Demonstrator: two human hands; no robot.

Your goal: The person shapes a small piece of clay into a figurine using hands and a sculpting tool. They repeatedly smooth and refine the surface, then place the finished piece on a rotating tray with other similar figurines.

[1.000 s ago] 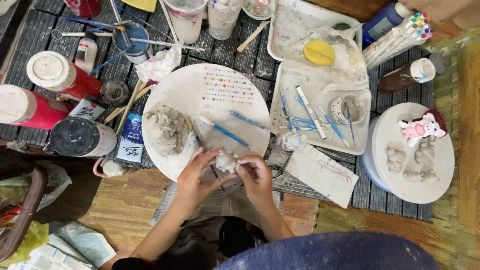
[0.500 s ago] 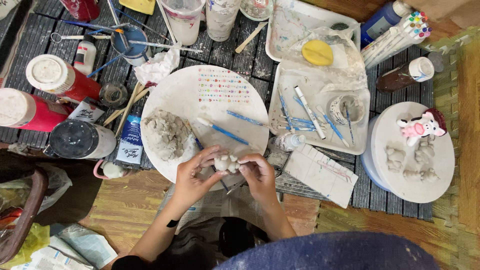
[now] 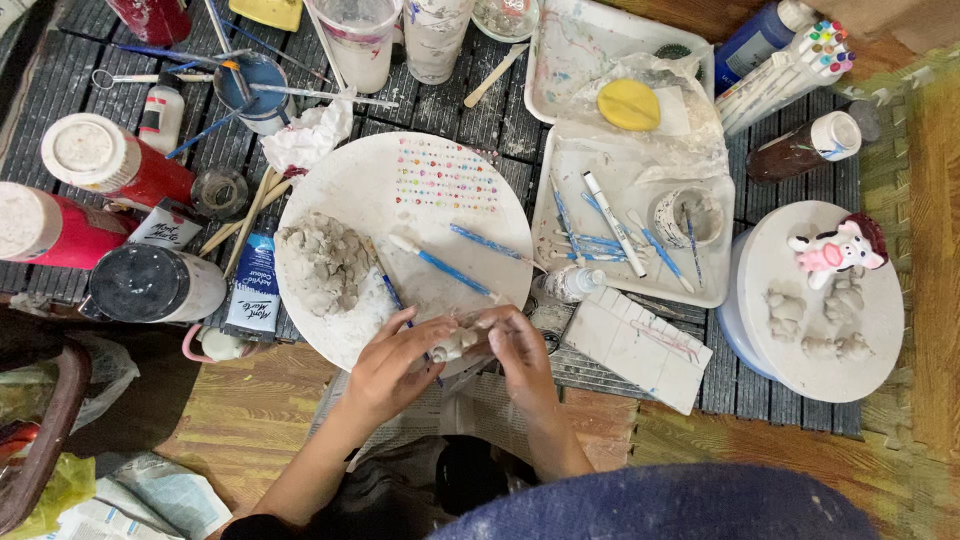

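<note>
Both of your hands have their fingers curled in and pinched together on one small lump of grey clay point(image 3: 455, 345): your left hand point(image 3: 395, 365) grips it from the left with thumb and fingertips closed on it, and your right hand point(image 3: 520, 350) closes on its other end, the two hands nearly touching. The lump sits between them just over the near edge of the big round white board point(image 3: 440, 215). On that board lie one large mound of grey clay point(image 3: 325, 262), one sheet of small coloured dots point(image 3: 440, 175) and two blue-handled tools point(image 3: 470, 255). To the right stands one round white stand point(image 3: 800, 350) with three small grey clay figures point(image 3: 815, 315) and one painted cow figure point(image 3: 835, 250), white and pink. Between board and stand lies one white rectangular tray point(image 3: 700, 290) holding several blue tools, one white pen and one small cup point(image 3: 685, 215); a second tray point(image 3: 560, 60) behind it carries one yellow disc point(image 3: 628, 105). Two red bottles with white caps point(image 3: 90, 165) lie at the left beside one dark jar point(image 3: 150, 285), and one blue paint tube point(image 3: 250, 290) lies against the board's left edge. One white tile point(image 3: 640, 345) lies just right of your right hand.
</note>
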